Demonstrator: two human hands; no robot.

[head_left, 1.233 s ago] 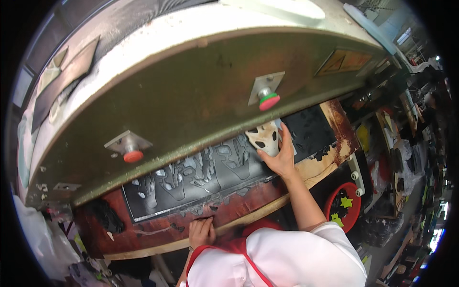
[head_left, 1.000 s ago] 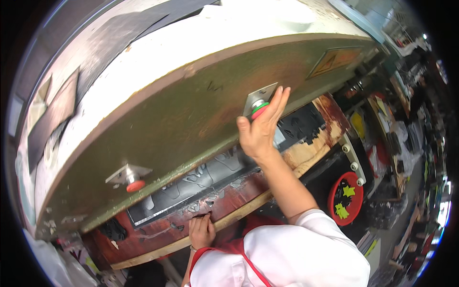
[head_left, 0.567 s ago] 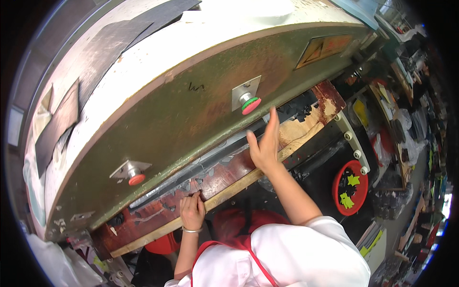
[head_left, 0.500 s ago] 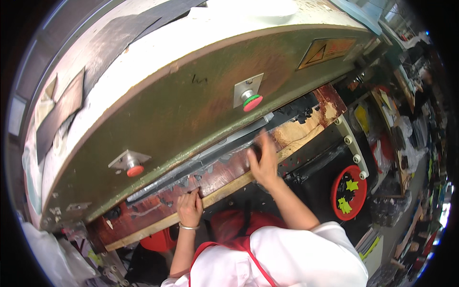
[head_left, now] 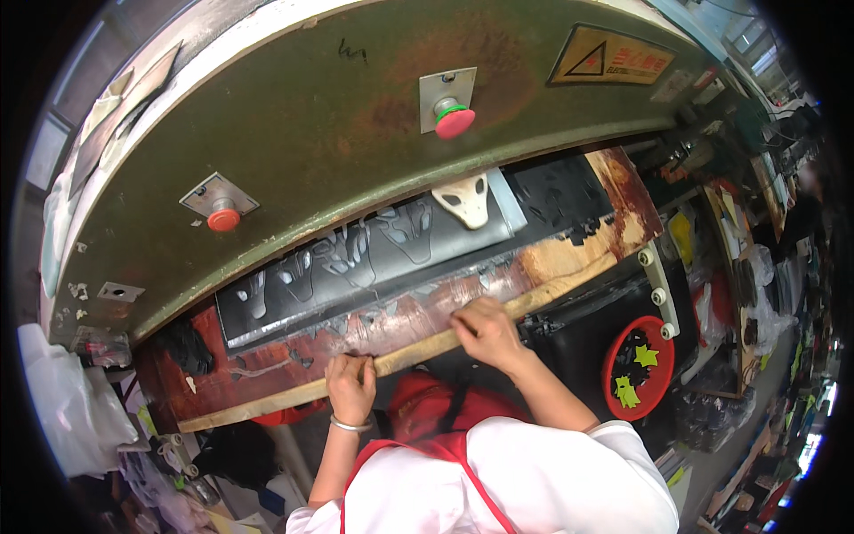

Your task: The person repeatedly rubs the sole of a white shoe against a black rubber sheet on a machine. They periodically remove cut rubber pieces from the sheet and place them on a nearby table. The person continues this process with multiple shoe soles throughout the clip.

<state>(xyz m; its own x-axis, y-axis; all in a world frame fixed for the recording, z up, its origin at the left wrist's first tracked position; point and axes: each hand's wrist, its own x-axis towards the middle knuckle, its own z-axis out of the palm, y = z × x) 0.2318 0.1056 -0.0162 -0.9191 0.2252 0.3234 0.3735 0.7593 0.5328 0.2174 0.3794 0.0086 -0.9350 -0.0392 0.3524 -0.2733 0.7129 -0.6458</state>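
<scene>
Left hand [head_left: 352, 389] and right hand [head_left: 487, 331] curl narrowly at a red-brown, wood-edged board [head_left: 414, 322]. Whether either holds anything is unclear.

Red basin [head_left: 656, 392] at right, yellow-green pieces [head_left: 646, 356] inside; white plastic bag [head_left: 76, 405] far left.

black sheet [head_left: 372, 269] patterned with grey, cream piece [head_left: 471, 210], mottled red-brown desk [head_left: 416, 310], olive-green machine [head_left: 329, 147], pink-and-green button [head_left: 455, 123], red basin [head_left: 664, 378]
</scene>
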